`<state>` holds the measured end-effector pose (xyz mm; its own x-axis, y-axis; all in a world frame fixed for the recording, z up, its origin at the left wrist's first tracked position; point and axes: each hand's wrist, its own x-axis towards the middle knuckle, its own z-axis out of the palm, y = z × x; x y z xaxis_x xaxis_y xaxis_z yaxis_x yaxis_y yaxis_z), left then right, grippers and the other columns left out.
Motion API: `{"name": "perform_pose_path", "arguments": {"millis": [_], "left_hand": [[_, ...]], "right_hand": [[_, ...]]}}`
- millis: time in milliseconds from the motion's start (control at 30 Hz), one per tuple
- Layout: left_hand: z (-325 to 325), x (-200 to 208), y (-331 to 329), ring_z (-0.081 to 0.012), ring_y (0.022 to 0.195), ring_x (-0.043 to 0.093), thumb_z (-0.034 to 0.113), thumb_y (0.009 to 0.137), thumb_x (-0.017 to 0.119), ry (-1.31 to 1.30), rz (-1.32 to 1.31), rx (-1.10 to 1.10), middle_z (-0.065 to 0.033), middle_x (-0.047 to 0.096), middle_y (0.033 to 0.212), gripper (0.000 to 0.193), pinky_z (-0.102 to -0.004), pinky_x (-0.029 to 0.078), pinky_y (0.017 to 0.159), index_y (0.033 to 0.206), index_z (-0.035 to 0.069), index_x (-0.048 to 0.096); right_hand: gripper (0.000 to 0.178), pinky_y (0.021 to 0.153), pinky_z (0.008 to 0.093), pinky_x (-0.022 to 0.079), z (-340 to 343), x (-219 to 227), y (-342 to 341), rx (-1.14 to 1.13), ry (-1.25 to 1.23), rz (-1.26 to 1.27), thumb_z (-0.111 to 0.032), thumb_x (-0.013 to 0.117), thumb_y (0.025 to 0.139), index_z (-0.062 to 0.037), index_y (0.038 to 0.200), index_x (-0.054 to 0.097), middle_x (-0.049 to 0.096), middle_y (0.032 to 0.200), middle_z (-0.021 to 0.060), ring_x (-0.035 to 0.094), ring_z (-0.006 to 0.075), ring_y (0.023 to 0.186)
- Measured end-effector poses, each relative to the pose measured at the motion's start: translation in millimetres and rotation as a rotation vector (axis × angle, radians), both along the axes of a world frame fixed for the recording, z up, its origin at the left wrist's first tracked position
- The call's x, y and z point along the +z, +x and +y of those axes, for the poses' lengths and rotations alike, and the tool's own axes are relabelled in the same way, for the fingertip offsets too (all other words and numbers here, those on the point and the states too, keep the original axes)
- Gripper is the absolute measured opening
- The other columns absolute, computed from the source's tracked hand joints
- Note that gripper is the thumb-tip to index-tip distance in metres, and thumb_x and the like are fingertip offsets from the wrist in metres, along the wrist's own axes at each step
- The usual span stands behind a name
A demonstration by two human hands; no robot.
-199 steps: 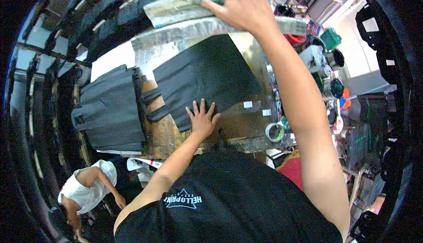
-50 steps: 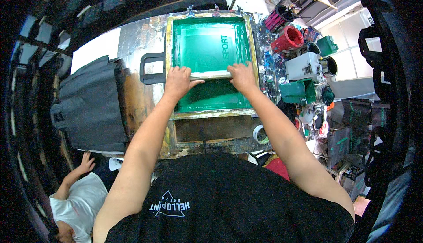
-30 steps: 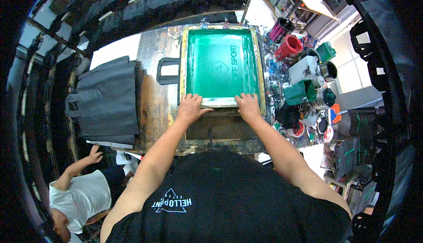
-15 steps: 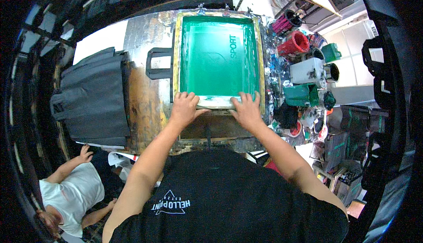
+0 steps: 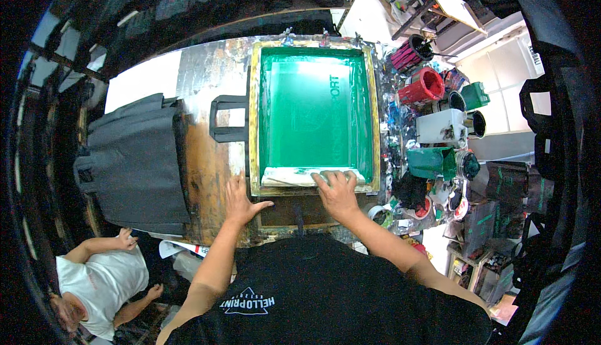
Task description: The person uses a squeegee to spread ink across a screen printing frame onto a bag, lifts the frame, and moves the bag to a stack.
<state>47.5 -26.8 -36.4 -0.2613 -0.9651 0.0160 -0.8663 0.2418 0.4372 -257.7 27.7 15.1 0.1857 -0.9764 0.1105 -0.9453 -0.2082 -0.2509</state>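
The right hand (image 5: 338,196) grips a long off-white squeegee (image 5: 289,177) along the near edge of a rectangular, green-inked, yellow-edged screen (image 5: 254,113); the left hand (image 5: 240,203), I see, hangs open by its near-left corner

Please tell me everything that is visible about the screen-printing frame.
The screen-printing frame is rectangular, its yellowish, stained rim apparently wooden. The glossy green mesh shows darker lettering toward the right. The frame lies over the table, small clamps at its far edge, a black bag handle protruding past its left side. Inside its near end, the right hand holds a pale squeegee; whether the left hand touches the near-left corner is unclear.
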Motion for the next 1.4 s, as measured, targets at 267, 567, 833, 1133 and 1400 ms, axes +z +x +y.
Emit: {"name": "perform_pose_path", "arguments": {"millis": [267,567,833,1133,1400], "left_hand": [[-2,-17,-3,-0.0349,0.110,0.052,0.049,0.056,0.095,-0.059,0.058,-0.027,-0.0132,0.056,0.114,0.083,-0.0483,0.045,0.093,0.124,0.009,0.069],[11,16,3,-0.0210,0.105,0.068,0.023,0.078,0.091,0.096,0.792,0.199,-0.0157,0.071,0.121,0.076,-0.0364,0.054,0.092,0.139,-0.006,0.056],[-76,204,-77,-0.0146,0.091,0.062,0.026,0.093,0.078,-0.175,1.020,0.235,-0.0055,0.068,0.101,0.066,-0.0319,0.051,0.085,0.144,-0.005,0.051],[-80,32,-39,-0.0510,0.135,0.047,0.060,0.087,0.073,0.030,0.197,0.301,-0.0410,0.047,0.142,0.108,-0.0520,0.038,0.114,0.153,-0.013,0.029],[-76,0,-72,-0.0470,0.112,0.065,0.030,0.077,0.088,0.375,0.129,0.330,-0.0339,0.066,0.118,0.088,-0.0464,0.053,0.095,0.137,-0.017,0.045]], "right_hand": [[0.043,0.104,0.0610,0.033,2,-4,-3,-0.013,-0.063,-0.041,-0.015,0.065,0.088,-0.0199,0.131,0.061,0.063,0.117,0.0067,0.058,0.0269,0.108],[0.044,0.103,0.0605,0.032,-18,106,6,-0.019,-0.201,0.018,-0.015,0.065,0.089,-0.0184,0.132,0.060,0.059,0.115,0.0127,0.054,0.0300,0.113],[0.047,0.094,0.0533,0.035,-115,220,-22,-0.057,-0.577,0.168,-0.055,0.063,0.091,-0.0152,0.116,0.065,0.065,0.099,0.0089,0.060,0.0276,0.099],[0.051,0.087,0.0502,0.039,-186,279,-30,-0.069,-0.690,0.146,-0.063,0.057,0.092,-0.0143,0.098,0.071,0.071,0.087,0.0111,0.066,0.0289,0.087],[0.047,0.088,0.0500,0.040,-201,303,-51,-0.125,-0.590,0.139,-0.058,0.063,0.090,-0.0116,0.094,0.068,0.066,0.084,0.0107,0.064,0.0296,0.090]]}}
